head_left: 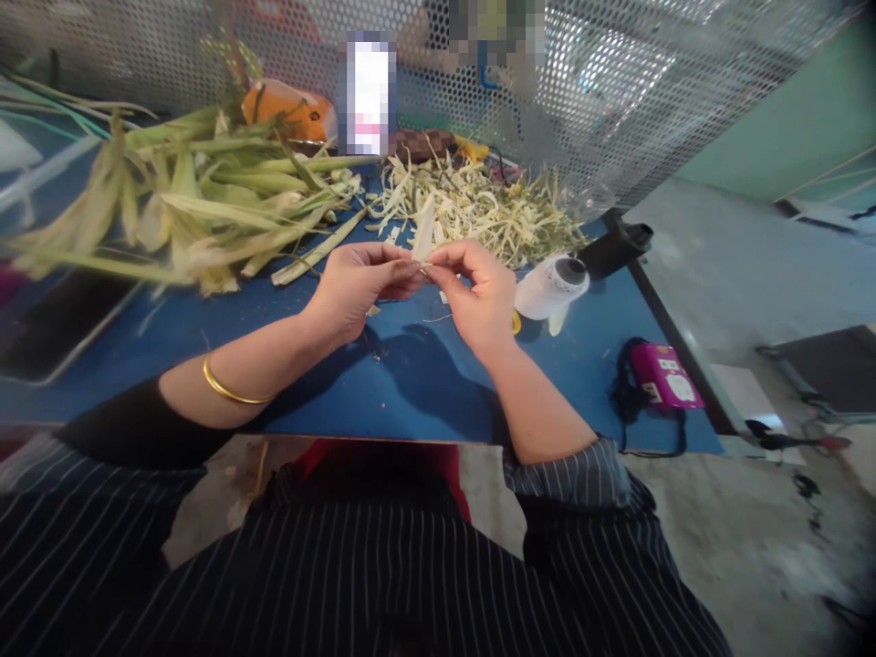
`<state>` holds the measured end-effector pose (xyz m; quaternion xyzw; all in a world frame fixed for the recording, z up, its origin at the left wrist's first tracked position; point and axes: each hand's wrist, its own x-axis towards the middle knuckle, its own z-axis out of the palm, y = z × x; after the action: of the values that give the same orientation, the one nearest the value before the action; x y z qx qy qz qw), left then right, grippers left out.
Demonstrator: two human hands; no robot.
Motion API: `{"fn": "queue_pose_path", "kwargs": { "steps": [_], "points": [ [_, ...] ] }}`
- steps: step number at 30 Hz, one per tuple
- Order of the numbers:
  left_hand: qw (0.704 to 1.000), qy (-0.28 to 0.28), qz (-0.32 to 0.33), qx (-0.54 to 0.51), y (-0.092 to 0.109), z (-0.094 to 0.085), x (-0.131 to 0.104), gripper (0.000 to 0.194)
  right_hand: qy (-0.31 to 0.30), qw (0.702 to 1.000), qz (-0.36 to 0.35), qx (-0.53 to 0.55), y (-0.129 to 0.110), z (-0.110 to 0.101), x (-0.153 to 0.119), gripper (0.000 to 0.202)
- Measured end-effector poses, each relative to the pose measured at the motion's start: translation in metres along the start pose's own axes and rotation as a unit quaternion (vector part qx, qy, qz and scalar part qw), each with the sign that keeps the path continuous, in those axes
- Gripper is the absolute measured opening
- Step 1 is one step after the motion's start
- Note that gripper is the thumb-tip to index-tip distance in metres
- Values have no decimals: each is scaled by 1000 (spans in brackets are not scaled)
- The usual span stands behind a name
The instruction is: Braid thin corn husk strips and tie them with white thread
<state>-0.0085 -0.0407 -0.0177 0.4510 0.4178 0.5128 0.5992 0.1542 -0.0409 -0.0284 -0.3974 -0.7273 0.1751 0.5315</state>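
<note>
My left hand (366, 285) and my right hand (475, 292) meet above the blue table, their fingertips pinched together. Between them they hold a pale piece of corn husk (424, 233), whose pointed end sticks up and away from me. The folded lower end is mostly covered by my fingers. A thin thread (438, 319) shows just below my right fingers. Behind my hands lies a heap of shredded husk strips (479, 210). A white spool of thread (551, 287) is just right of my right hand, with a yellow-handled object (516, 321) partly hidden beside it.
Long green-yellow husks (205, 201) cover the back left of the blue table (411, 392). An orange packet (291, 111) and a blurred-out screen stand behind, against a perforated metal panel (602, 82). A black cylinder (620, 249) and a magenta box (667, 374) with a cable are at right.
</note>
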Motion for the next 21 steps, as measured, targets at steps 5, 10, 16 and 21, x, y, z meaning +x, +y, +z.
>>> {"fn": "queue_pose_path", "kwargs": {
  "steps": [5, 10, 16, 21],
  "points": [
    [1000, -3, 8, 7, -2, 0, 0, 15, -1, 1000, 10, -9, -1, 1, -1, 7],
    [998, 10, 56, 34, -4, 2, -2, 12, 0, 999, 34, 8, -3, 2, -1, 7],
    [993, 22, 97, 59, -7, 5, -2, 11, -3, 996, 61, 61, 1, 6, -3, 3],
    [994, 23, 91, 64, -7, 4, -1, 13, -13, 998, 35, 60, -1, 5, -4, 3]
  ]
}}
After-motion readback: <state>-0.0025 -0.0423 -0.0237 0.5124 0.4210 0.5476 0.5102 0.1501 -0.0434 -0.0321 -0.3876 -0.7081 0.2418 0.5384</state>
